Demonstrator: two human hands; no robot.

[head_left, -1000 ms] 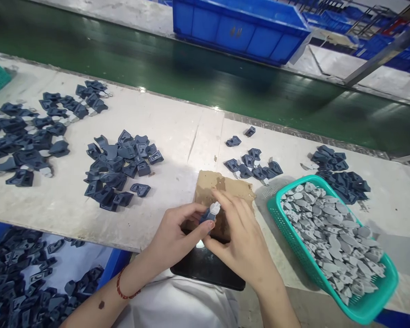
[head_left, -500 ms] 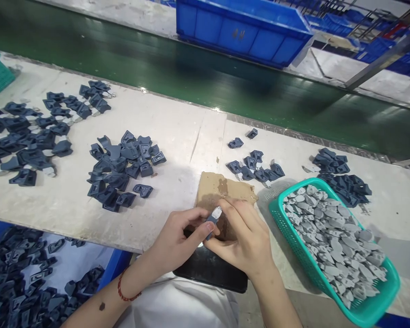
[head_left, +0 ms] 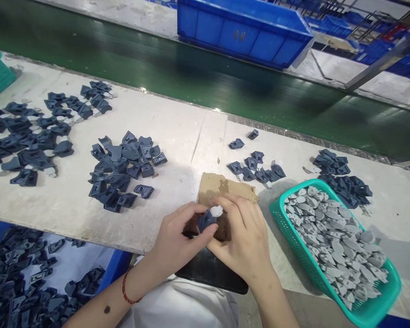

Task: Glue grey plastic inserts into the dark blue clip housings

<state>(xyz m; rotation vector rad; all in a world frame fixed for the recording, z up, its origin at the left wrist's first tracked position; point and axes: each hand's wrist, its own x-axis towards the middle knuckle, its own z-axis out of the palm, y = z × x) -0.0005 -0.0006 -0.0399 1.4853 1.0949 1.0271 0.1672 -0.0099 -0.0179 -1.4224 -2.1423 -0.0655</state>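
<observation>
Between my fingers is a dark blue plastic piece [head_left: 205, 220] with a small light grey piece [head_left: 216, 211] at its upper right end. My left hand [head_left: 181, 237] grips the blue piece between thumb and fingers. My right hand [head_left: 242, 232] curls round from the other side, its fingertips at the grey piece; its thumb is partly hidden. Below the hands lies a tan block [head_left: 230, 187] with a dark wet-looking patch. A black flat object [head_left: 213, 269] sits under my wrists at the table edge.
A teal basket [head_left: 276, 212] of grey pieces stands at the right. Heaps of dark blue pieces [head_left: 119, 168] lie left of the block, others [head_left: 343, 187] behind the basket. A blue bin [head_left: 114, 264] is lower left. Beyond the table [head_left: 177, 123] runs a green belt [head_left: 130, 68] with a blue crate [head_left: 242, 34] behind.
The held blue piece has been turned so that a broader side shows, with the grey piece still at its end. My left thumb has shifted slightly right. The surroundings are unchanged.
</observation>
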